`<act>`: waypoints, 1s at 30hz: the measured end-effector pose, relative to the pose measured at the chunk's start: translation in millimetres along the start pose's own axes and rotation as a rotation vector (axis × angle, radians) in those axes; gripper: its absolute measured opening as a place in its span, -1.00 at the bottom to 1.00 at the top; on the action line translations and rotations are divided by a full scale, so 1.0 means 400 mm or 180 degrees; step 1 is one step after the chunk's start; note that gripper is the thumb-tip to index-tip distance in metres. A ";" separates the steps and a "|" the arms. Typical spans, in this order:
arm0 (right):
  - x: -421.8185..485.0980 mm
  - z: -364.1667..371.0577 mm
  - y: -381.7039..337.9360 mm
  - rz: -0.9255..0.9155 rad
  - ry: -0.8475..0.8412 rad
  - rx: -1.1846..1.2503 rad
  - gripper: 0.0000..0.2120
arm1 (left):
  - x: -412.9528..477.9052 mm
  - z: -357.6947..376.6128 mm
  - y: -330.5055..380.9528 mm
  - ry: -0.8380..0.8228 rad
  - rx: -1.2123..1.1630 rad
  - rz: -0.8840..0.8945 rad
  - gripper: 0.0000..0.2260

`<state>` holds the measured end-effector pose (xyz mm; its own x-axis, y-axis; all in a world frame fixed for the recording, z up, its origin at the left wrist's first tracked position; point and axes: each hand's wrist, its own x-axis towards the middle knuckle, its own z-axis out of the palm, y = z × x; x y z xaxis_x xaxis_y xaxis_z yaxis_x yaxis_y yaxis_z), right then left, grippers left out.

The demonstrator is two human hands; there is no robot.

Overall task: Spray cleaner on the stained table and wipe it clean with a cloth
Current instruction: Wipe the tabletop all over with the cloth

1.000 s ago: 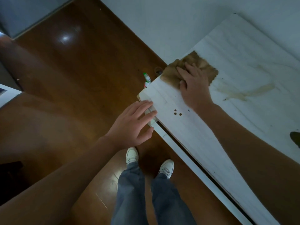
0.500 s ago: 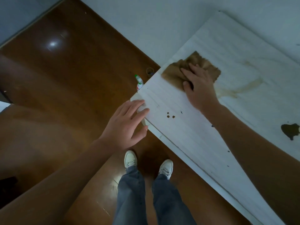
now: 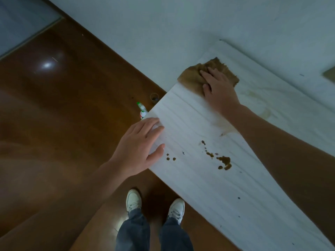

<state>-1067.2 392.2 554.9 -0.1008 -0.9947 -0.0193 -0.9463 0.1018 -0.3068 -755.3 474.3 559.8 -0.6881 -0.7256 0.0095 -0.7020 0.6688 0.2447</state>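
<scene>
A white table (image 3: 195,178) runs from the near right to the far corner by the wall. My right hand (image 3: 217,87) presses flat on a brown cloth (image 3: 192,77) at the table's far left edge. My left hand (image 3: 139,147) rests with straight fingers on the table's near left corner. Dark brown stains (image 3: 223,161) and small drops (image 3: 170,158) lie on the table between my hands. Pale smears (image 3: 257,95) show to the right of the cloth. A spray bottle (image 3: 142,110) with a green top stands on the floor beside the table corner.
A small round cup (image 3: 154,97) sits on the brown wooden floor near the bottle. A pale wall runs behind the table. My white shoes (image 3: 134,200) and jeans are below the table edge. A tan object (image 3: 329,74) shows at the far right edge.
My right hand and the cloth have stayed near the far left edge with small wiping shifts. The view moved, bringing the dark stains into sight between my hands. My left hand stays on the corner.
</scene>
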 end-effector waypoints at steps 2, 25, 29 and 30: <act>0.054 -0.009 0.026 0.0139 0.0042 0.0028 -0.54 | -0.008 0.005 -0.001 -0.0037 -0.0046 -0.0027 -0.52; 0.149 0.006 0.010 -0.0314 -0.0121 0.0023 -0.53 | -0.048 0.013 0.007 0.0083 0.0093 -0.0017 -0.50; 0.079 0.029 -0.057 -0.0372 -0.0193 0.0009 -0.53 | -0.098 0.014 -0.001 0.0196 0.0085 0.0016 -0.56; 0.064 0.033 -0.071 -0.0379 -0.0192 0.0003 -0.53 | -0.113 0.015 -0.004 0.0204 0.0082 0.0032 -0.57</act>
<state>-1038.8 363.6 550.7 0.0309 -0.9987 -0.0398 -0.9502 -0.0170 -0.3112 -724.1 507.0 553.4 -0.6825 -0.7272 0.0740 -0.7001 0.6795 0.2194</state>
